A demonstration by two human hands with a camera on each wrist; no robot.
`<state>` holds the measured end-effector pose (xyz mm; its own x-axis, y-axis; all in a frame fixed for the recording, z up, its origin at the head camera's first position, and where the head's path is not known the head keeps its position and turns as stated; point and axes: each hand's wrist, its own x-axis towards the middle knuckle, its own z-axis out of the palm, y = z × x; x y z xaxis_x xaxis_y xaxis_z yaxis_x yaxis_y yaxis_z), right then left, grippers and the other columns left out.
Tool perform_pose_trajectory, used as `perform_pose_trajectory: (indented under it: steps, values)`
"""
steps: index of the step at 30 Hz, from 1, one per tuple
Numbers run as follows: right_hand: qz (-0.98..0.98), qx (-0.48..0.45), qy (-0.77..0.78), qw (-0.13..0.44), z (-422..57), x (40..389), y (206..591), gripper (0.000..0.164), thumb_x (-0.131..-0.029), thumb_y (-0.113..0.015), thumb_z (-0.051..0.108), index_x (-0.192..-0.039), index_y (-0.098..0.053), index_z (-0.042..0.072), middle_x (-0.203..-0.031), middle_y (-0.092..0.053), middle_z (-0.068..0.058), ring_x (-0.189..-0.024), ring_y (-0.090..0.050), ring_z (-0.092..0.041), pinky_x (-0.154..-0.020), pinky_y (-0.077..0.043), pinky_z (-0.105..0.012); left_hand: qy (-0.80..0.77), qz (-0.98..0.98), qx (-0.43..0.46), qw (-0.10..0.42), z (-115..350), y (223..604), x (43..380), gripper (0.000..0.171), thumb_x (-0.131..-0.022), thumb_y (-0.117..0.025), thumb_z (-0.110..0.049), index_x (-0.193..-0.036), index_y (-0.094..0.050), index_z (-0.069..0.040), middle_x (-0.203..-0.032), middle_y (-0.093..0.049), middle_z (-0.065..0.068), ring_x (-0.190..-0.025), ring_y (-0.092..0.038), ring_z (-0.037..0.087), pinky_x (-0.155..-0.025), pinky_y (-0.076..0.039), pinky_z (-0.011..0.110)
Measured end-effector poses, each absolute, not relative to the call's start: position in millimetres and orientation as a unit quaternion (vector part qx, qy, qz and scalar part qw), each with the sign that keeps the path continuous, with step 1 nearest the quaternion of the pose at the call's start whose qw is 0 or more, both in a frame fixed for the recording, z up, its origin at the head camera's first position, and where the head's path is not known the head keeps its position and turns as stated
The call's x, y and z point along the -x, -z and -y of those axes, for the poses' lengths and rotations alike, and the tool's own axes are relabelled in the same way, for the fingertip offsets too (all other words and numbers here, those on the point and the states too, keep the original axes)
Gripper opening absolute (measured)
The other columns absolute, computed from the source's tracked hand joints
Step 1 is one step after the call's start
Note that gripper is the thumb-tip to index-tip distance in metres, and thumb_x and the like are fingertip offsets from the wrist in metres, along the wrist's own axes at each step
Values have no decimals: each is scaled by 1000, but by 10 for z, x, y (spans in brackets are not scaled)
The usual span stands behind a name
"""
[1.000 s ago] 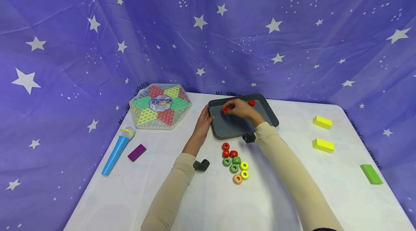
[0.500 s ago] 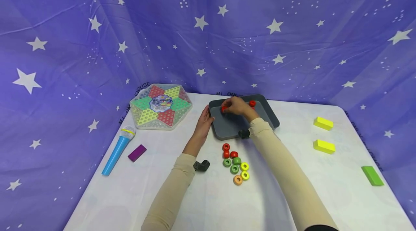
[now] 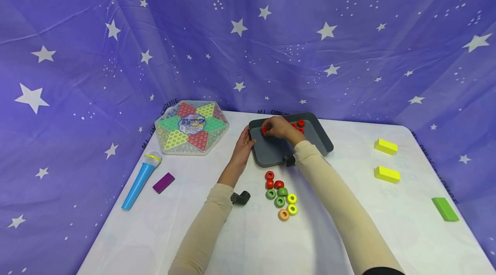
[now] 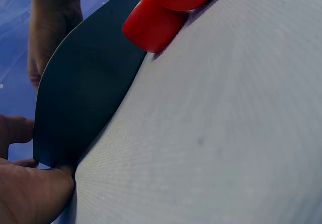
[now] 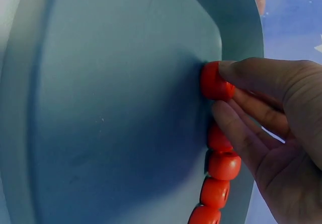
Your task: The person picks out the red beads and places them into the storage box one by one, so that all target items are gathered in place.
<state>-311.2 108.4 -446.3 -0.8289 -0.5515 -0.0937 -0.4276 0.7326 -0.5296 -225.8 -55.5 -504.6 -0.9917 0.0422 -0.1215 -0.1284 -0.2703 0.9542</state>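
My right hand pinches a red bead between thumb and fingers, inside the dark grey tray near its far left corner. A row of red beads runs along the far wall beside it; in the head view my right hand partly hides this row. My left hand rests against the tray's left end, fingers fairly straight along the outer wall and thumb at the rim. The left wrist view has the tray wall near these fingers.
In front of the tray lie loose red beads, green beads, yellow beads and an orange bead. A Chinese checkers box, toy microphone and purple block stand left. Yellow blocks and a green block lie right.
My right hand has shifted slightly left with the red bead, toward the tray's far left corner. More of the red row shows behind it. My left hand stays put.
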Motion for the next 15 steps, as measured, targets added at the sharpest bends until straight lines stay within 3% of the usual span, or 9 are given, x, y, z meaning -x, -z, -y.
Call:
perform_pose_trajectory:
  steps: [15]
  values:
    - [-923, 243, 273, 118, -1158, 3067, 4415, 26, -84, -73, 13, -108, -71, 4, -106, -72, -10, -101, -65, -25, -93, -49, -40, -796, -602, 35, 56, 552, 5067, 2276, 68, -95, -46, 4, -155, -21, -14, -161, -18, 6, -147, -18, 17, -119, -20, 32]
